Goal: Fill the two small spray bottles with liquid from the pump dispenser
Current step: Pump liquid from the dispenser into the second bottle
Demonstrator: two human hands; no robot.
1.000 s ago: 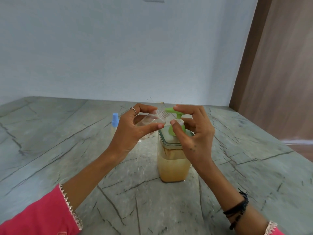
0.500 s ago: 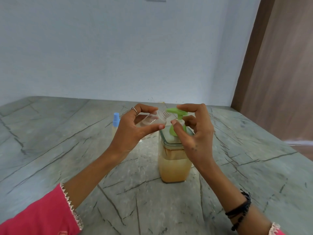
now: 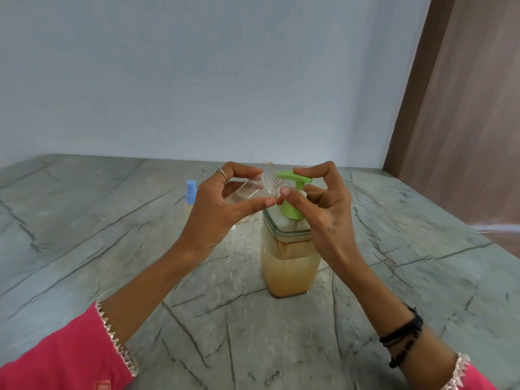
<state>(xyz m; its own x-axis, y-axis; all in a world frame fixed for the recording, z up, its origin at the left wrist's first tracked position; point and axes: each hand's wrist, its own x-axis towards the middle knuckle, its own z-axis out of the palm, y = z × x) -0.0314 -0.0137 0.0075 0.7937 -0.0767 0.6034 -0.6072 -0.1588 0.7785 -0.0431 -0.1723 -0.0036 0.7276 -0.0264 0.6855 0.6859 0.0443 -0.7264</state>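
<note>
A grey-green stone counter [image 3: 84, 249] with dark veins runs back to a pale blue wall. Nearest on it stands a clear square pump dispenser [image 3: 289, 263], about half full of cloudy amber liquid. The right hand [image 3: 323, 218] curls round its green pump head [image 3: 292, 192], one finger lying on top. The left hand [image 3: 216, 212] pinches a small empty clear bottle [image 3: 247, 190] tilted sideways, its mouth at the nozzle. Behind stands a second small bottle with a blue cap [image 3: 190, 190].

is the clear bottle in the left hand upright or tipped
Tipped: the clear bottle lies nearly sideways in the left hand, threaded neck toward the green pump spout.
</note>
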